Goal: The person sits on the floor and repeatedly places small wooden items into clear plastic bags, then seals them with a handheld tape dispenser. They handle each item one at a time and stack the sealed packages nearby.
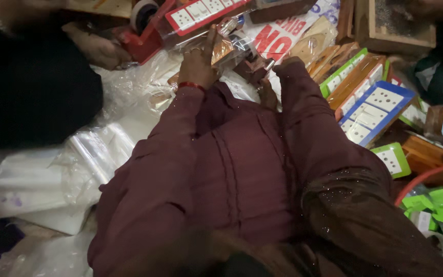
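Though crumpled, clear packet [229, 43] between hands [198, 64].

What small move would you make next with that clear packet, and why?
Probably push the item deeper into the clear packet: the left hand grips the packet's side, while the right hand, mostly hidden by its sleeve, is at its mouth, so it looks only part-filled.

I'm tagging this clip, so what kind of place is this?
Probably a small packing workshop for electrical switchboards. Boxed switchboards lie stacked at right, clear plastic bags are heaped at left, and a red tape dispenser sits above the person's left hand.
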`<move>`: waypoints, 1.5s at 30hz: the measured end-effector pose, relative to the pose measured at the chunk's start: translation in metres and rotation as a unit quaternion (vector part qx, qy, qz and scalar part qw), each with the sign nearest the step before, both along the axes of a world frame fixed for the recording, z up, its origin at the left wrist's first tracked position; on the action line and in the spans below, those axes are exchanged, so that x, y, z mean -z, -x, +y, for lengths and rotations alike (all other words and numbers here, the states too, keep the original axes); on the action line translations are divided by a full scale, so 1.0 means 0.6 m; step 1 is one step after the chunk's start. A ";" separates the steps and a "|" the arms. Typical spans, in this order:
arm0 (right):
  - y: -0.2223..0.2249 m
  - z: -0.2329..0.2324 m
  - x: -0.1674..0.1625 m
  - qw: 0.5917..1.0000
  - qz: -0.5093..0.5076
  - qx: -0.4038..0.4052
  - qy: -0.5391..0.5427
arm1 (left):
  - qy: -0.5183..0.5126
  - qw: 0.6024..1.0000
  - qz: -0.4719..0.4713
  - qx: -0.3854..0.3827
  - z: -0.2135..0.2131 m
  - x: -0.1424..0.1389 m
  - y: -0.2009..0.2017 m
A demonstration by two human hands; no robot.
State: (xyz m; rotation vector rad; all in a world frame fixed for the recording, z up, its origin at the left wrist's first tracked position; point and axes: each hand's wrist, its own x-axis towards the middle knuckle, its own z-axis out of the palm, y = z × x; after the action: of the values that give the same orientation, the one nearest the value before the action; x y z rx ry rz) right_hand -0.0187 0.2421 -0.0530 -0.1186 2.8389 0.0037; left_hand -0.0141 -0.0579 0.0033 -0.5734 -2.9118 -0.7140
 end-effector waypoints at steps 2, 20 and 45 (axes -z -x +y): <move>0.002 -0.006 -0.009 0.999 -0.003 0.042 0.005 | 0.014 1.000 -0.011 -0.002 0.005 -0.010 -0.001; -0.009 -0.011 -0.024 0.972 0.074 0.149 0.168 | -0.015 0.999 0.046 0.004 0.022 -0.012 -0.004; 0.094 -0.141 0.042 0.897 0.339 -0.264 0.101 | -0.181 0.978 0.053 -0.089 0.034 0.012 0.032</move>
State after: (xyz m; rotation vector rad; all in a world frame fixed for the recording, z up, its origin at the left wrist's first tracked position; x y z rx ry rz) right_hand -0.0753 0.1573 -0.0783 -1.1347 3.3641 -0.1657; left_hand -0.0335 -0.0376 -0.0040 -0.2973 -2.5991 -1.1114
